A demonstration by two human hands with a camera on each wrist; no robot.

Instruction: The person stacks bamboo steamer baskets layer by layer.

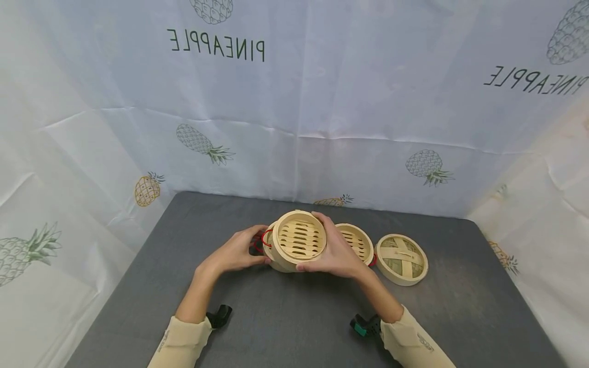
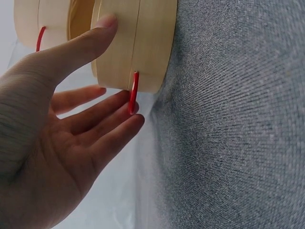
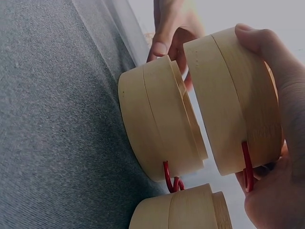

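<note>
My right hand [image 1: 338, 250] grips a round bamboo steamer basket [image 1: 301, 237] by its wall, thumb at the near side. The basket is tilted, its slatted inside facing me. Below it a second steamer basket [image 3: 152, 114] stands on the table; in the right wrist view a gap separates the two. My left hand [image 1: 239, 250] is at the lower basket's left side. Its thumb rests on the wall, and its fingers, spread and fairly straight, lie near the red loop [image 2: 134, 93]. From the head, the held basket hides most of the lower one.
Just right of my right hand sits another slatted steamer basket [image 1: 356, 240], partly covered by that hand. Beside it lies a woven bamboo lid [image 1: 401, 258]. All stand on a dark grey tabletop [image 1: 285, 322], with a pineapple-print curtain [image 1: 294, 102] behind.
</note>
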